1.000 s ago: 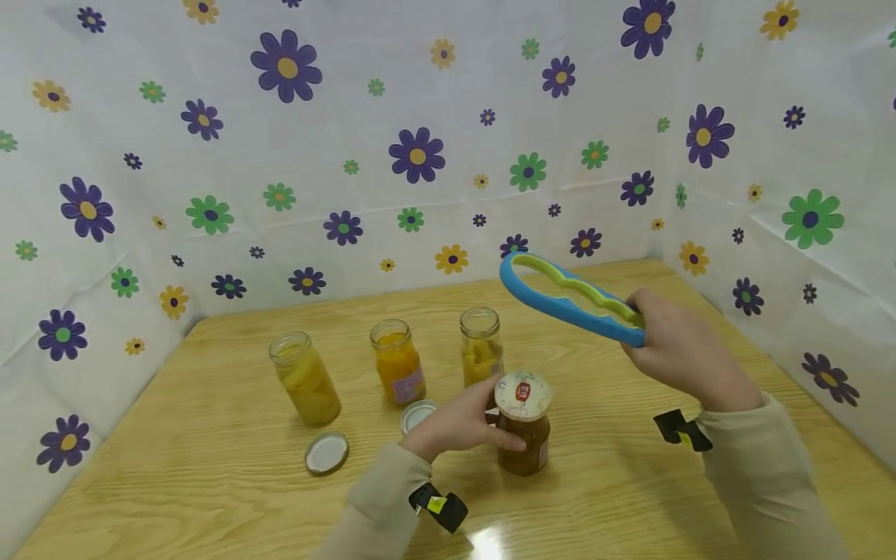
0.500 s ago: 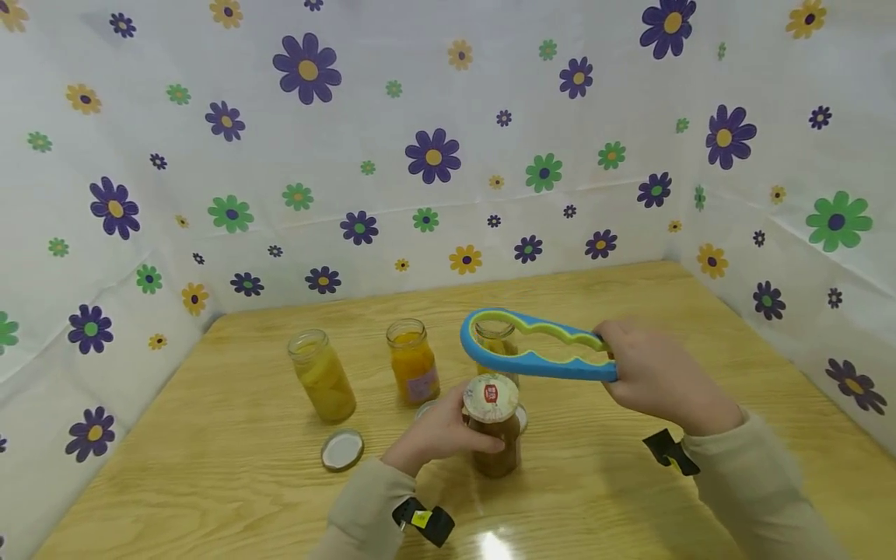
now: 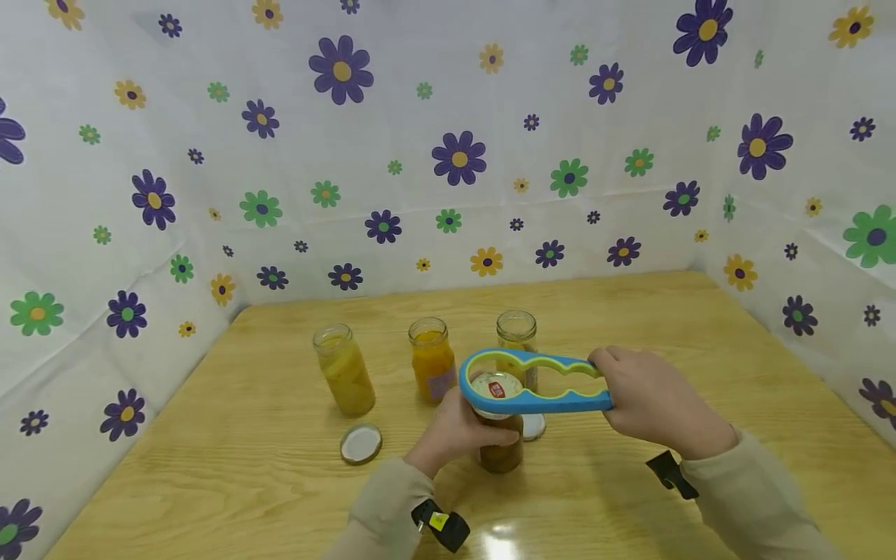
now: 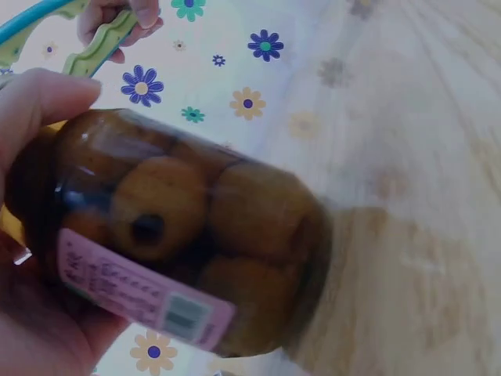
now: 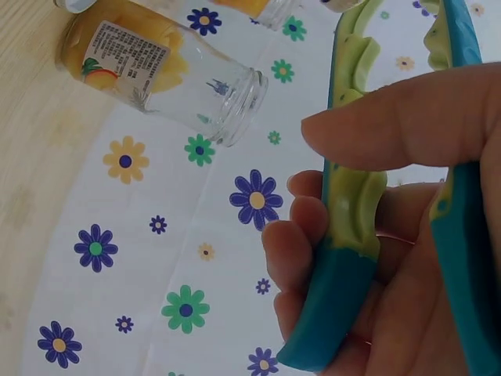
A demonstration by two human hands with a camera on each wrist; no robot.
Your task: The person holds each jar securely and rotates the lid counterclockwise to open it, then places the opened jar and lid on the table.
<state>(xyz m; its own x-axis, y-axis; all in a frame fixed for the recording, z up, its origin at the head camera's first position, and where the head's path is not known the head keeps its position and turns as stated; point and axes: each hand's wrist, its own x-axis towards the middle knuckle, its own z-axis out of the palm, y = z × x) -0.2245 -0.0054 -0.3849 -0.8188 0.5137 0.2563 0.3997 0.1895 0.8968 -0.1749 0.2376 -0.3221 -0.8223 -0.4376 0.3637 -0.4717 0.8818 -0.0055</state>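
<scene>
My left hand (image 3: 448,435) grips the side of a closed jar (image 3: 501,457) of brown round fruit, its thumb across the front. The left wrist view shows that jar's pink label (image 4: 145,294) with a barcode. A pale lid with a red mark (image 3: 495,386) tops it. My right hand (image 3: 651,400) holds the two handles of a blue and green jar opener (image 3: 553,403). The opener's loop surrounds the lid as seen from above; whether it touches the lid, I cannot tell. In the right wrist view, fingers and thumb wrap the opener's handles (image 5: 352,211).
Three lidless jars stand behind: one of pale yellow fruit (image 3: 346,377), one of orange fruit (image 3: 432,362), and a third yellow one (image 3: 518,330) partly behind the opener. Loose lids lie on the wooden table, one at left (image 3: 361,444) and one (image 3: 533,426) beside the held jar.
My right hand has brought the jar opener down and leftward, from above the table to around the jar's lid. My left hand keeps its grip on the jar. The head view has turned left.
</scene>
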